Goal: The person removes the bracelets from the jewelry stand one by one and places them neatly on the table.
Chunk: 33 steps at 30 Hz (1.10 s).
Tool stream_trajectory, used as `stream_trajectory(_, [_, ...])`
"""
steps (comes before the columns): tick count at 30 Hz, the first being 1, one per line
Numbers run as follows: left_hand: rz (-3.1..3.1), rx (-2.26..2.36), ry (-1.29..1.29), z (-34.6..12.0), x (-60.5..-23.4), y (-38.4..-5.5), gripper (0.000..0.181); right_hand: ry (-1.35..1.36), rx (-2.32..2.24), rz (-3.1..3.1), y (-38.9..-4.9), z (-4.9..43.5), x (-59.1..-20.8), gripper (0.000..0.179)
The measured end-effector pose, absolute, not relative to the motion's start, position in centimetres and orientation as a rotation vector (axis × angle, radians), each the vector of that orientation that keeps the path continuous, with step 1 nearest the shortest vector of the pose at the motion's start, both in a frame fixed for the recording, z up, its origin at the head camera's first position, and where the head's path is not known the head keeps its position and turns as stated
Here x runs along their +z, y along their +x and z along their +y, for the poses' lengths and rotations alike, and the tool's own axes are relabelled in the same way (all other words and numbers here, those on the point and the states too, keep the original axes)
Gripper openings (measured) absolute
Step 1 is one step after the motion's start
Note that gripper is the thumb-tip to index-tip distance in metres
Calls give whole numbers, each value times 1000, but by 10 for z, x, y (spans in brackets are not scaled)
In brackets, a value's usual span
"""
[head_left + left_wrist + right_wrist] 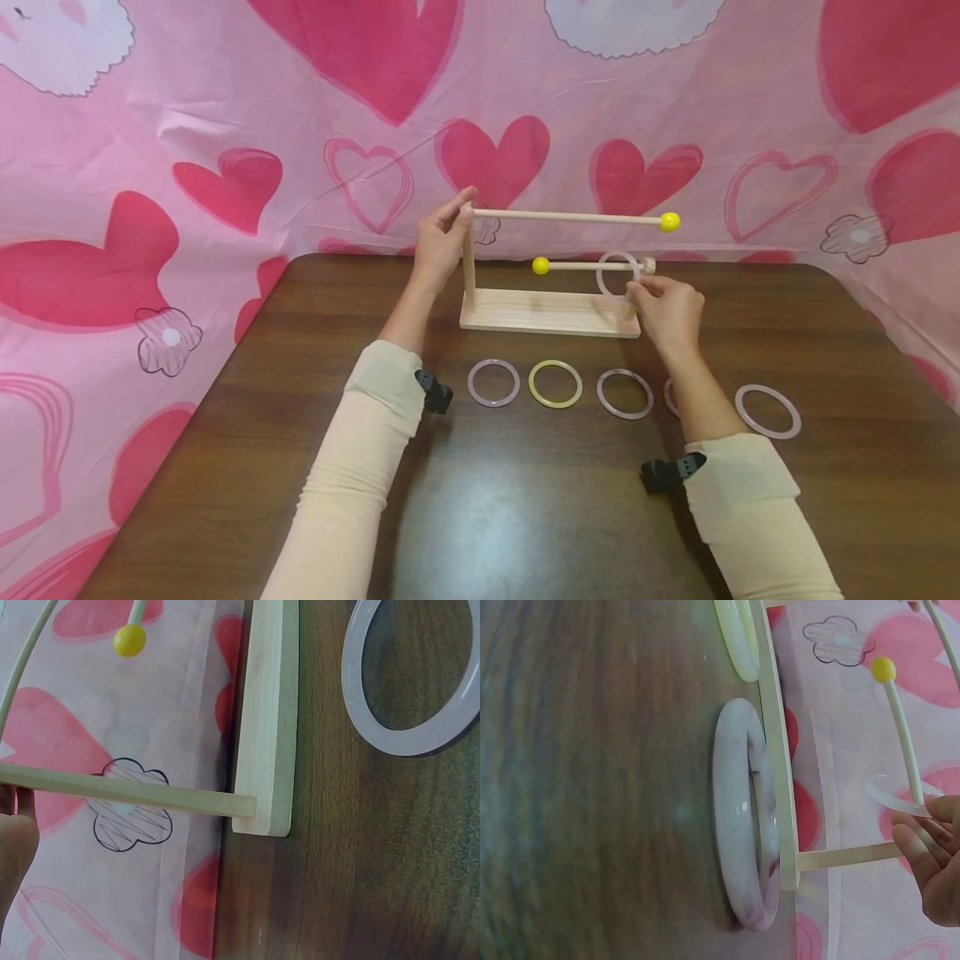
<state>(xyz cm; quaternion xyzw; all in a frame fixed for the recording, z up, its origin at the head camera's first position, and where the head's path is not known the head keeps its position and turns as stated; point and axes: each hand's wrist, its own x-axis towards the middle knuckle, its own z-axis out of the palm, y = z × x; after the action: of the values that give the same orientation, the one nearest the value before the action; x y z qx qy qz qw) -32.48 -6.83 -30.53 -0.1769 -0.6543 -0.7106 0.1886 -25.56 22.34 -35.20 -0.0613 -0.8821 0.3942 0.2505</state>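
Observation:
A wooden bangle stand (551,313) has a long upper rod (570,217) on a tall left post and a shorter lower rod (573,267) on the right, each tipped with a yellow ball. My left hand (441,246) holds the top of the tall post between thumb and fingers. With thumb and fingertips, my right hand (672,312) pinches a pale translucent bangle (889,797) that hangs around the lower rod, near its post end. Fingers partly hide the short post in the head view.
In front of the stand lies a row of bangles: a lilac one (472,383), a yellow-green one (532,384), a whitish marbled one (626,416), one partly behind my right forearm (668,400), and a pale one (780,435). A pink heart-print cloth (300,100) hangs behind the brown table (300,350).

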Motion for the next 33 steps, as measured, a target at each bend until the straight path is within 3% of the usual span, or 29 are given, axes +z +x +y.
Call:
stream_trajectory(20, [-1865,-1995,-485,-69,-299,-316,34,-106,1215,-2364,-260,210,-351,26])
stream_trajectory(33, [-1847,-2016,-451,-69,-306,-328,34,-72,1319,-2352,-264,194,-349,24])
